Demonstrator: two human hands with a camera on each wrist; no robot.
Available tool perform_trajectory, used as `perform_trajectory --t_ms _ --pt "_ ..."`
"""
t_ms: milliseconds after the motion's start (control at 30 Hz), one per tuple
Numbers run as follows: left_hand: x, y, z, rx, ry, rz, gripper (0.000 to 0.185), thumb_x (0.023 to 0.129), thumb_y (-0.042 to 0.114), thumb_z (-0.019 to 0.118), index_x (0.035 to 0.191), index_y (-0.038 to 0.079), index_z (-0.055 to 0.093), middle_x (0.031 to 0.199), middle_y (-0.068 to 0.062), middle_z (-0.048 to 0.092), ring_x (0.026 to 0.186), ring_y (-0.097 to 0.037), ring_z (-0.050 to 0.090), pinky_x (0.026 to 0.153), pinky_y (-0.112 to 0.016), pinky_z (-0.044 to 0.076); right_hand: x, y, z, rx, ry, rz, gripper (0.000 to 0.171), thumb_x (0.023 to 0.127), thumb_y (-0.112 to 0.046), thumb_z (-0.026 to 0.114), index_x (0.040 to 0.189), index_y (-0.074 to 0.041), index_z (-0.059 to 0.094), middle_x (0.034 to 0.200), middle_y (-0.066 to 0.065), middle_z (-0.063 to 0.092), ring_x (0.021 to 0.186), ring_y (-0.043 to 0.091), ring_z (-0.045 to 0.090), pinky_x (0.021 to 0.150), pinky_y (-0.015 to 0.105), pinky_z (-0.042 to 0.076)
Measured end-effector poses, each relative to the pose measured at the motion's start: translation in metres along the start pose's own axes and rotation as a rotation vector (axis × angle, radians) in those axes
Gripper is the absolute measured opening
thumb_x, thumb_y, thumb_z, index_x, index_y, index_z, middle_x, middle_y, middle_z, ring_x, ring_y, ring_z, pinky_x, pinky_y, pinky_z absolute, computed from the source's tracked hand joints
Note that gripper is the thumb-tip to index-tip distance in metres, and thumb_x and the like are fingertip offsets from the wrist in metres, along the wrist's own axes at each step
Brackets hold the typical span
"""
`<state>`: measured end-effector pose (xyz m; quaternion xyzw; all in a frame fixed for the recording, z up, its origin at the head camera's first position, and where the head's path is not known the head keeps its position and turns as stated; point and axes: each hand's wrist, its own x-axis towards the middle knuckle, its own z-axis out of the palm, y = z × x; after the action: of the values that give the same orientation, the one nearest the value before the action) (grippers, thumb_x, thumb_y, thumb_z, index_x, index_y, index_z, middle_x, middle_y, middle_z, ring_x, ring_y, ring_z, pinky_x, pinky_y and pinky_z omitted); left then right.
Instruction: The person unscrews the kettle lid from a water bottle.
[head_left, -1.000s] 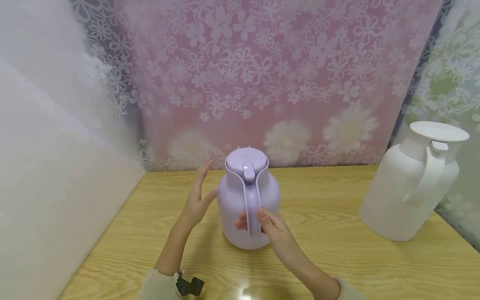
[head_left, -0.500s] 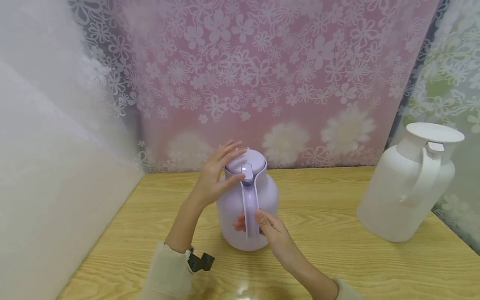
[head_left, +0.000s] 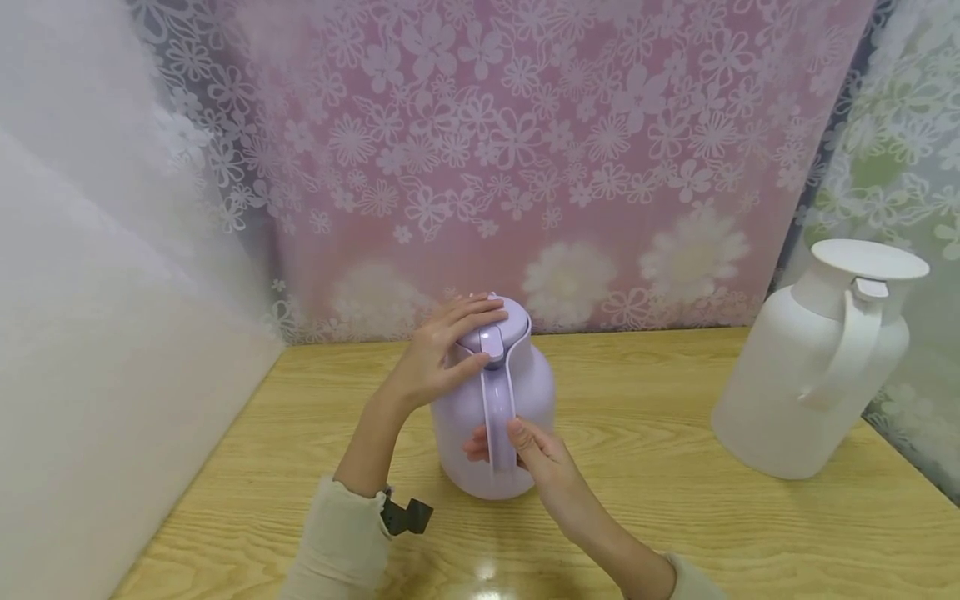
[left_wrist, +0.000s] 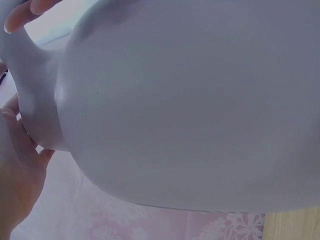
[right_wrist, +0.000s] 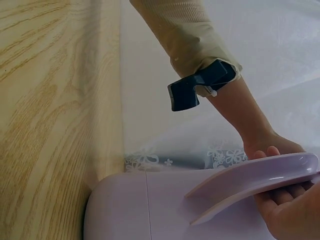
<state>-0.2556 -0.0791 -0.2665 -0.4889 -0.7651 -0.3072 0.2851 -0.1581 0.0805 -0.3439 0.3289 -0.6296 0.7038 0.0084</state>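
Left hand (head_left: pixel 438 354) curls over the lilac jug's lid (head_left: pixel 504 321), gripping it; right hand (head_left: pixel 536 454) grips the handle (head_left: pixel 498 417).

The jug (head_left: pixel 495 400) is pale lilac all over – body, lid (head_left: pixel 501 323) and handle (head_left: pixel 498 417) alike. The second jug (head_left: pixel 817 367) at the right is plain white. The table (head_left: pixel 675 500) is light yellow wood with darker grain lines. The backdrop (head_left: pixel 525 150) is pink, covered in white outlined flowers – greenish at the far right. The sleeves (head_left: pixel 337 550) are beige, and a black clip (head_left: pixel 405 517) sits at the left cuff
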Motion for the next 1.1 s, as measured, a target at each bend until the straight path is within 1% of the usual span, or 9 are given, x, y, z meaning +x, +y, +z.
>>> perform_trajectory --t_ms 100,167,200,233,433,600,700,867,1100 --pt "0.000 -0.002 0.001 -0.029 0.010 0.009 0.046 0.080 0.043 0.042 0.116 0.016 0.048 0.121 0.001 0.040 0.114 -0.020 0.030 0.094 -0.036 0.016 0.000 0.001 0.000 -0.013 0.001 -0.018 0.041 0.092 -0.019 0.019 0.103 0.004 0.051 0.095 0.013 0.057 0.087 0.024 0.053 0.078 0.031 0.037" --pt "0.000 -0.003 0.001 -0.053 0.014 0.003 0.045 0.080 0.043 0.043 0.116 0.016 0.048 0.121 0.001 0.040 0.113 -0.020 0.030 0.094 -0.035 0.016 0.000 0.002 0.001 -0.016 0.011 -0.004 0.042 0.092 -0.021 0.020 0.103 0.004 0.051 0.095 0.012 0.057 0.087 0.024 0.053 0.079 0.032 0.036" --pt "0.000 -0.004 0.001 -0.068 0.015 -0.001 0.044 0.080 0.043 0.044 0.115 0.017 0.049 0.121 0.001 0.040 0.113 -0.020 0.030 0.094 -0.035 0.016 0.000 0.002 0.001 -0.020 0.017 0.010 0.042 0.092 -0.022 0.020 0.103 0.004 0.051 0.095 0.012 0.057 0.087 0.024 0.053 0.079 0.032 0.036" --pt "0.000 -0.004 0.001 -0.082 0.016 -0.007 0.044 0.079 0.042 0.045 0.115 0.017 0.049 0.121 0.002 0.040 0.114 -0.019 0.030 0.094 -0.034 0.015 0.000 -0.016 0.005 -0.025 0.024 0.059 0.042 0.092 -0.020 0.020 0.102 0.006 0.051 0.094 0.013 0.057 0.087 0.026 0.053 0.078 0.033 0.036" --pt "0.002 -0.006 -0.001 -0.147 -0.009 -0.060 0.045 0.076 0.044 0.050 0.113 0.019 0.051 0.120 0.003 0.041 0.113 -0.015 0.030 0.093 -0.034 0.017 0.000 -0.022 0.006 -0.023 0.051 0.139 0.042 0.092 -0.019 0.019 0.103 0.006 0.050 0.093 0.014 0.056 0.089 0.025 0.052 0.082 0.034 0.033" --pt "0.005 -0.006 -0.006 -0.127 -0.059 -0.105 0.045 0.074 0.045 0.053 0.113 0.022 0.050 0.118 0.008 0.042 0.113 -0.013 0.030 0.092 -0.035 0.019 0.000 -0.022 0.007 -0.044 0.064 0.151 0.042 0.092 -0.024 0.020 0.102 0.003 0.051 0.089 0.012 0.058 0.088 0.023 0.052 0.082 0.038 0.031" --pt "0.007 -0.006 -0.008 -0.098 -0.083 -0.097 0.046 0.074 0.047 0.052 0.112 0.022 0.051 0.116 0.009 0.043 0.112 -0.011 0.030 0.093 -0.035 0.016 0.001 -0.020 0.007 -0.054 0.069 0.145 0.042 0.092 -0.026 0.021 0.101 0.001 0.052 0.087 0.012 0.059 0.088 0.022 0.052 0.082 0.039 0.030" --pt "0.009 -0.008 -0.011 -0.075 -0.112 -0.070 0.046 0.073 0.048 0.051 0.112 0.022 0.052 0.116 0.010 0.043 0.112 -0.007 0.029 0.096 -0.032 0.004 0.000 -0.019 0.008 -0.062 0.081 0.130 0.040 0.092 -0.024 0.021 0.100 0.000 0.052 0.085 0.011 0.059 0.088 0.022 0.052 0.083 0.035 0.031" --pt "0.009 -0.009 -0.011 -0.063 -0.135 -0.087 0.044 0.072 0.043 0.056 0.112 0.026 0.051 0.115 0.014 0.041 0.112 -0.005 0.027 0.096 -0.030 0.004 -0.001 -0.018 0.009 -0.089 0.097 0.123 0.039 0.092 -0.022 0.020 0.099 -0.001 0.052 0.083 0.009 0.059 0.088 0.021 0.051 0.081 0.033 0.032"
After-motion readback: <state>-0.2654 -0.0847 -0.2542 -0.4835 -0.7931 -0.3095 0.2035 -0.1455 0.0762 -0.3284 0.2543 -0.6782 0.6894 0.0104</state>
